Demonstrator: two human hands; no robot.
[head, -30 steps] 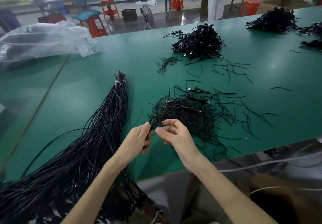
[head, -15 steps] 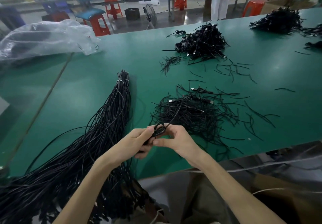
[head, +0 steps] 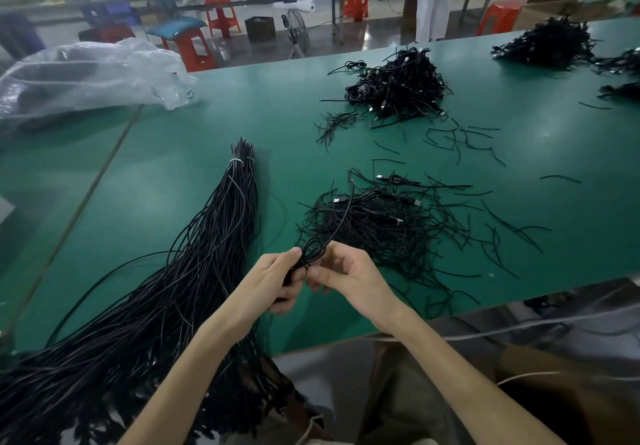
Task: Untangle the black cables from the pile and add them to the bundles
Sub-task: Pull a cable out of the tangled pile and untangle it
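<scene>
Both hands are meeting above the near edge of the green table [head: 173, 174], as I am watching | left hand [head: 266, 281] is gripping a looped black cable [head: 313, 252] | right hand [head: 349, 278] is pinching the same loop | cable is trailing far-right into the tangled pile [head: 381, 226] | tied bundle [head: 207, 254] is lying left of the hands

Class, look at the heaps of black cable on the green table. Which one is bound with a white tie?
The long straight bundle on the left, white tie near its far tip; the other heaps are loose tangles.
</scene>
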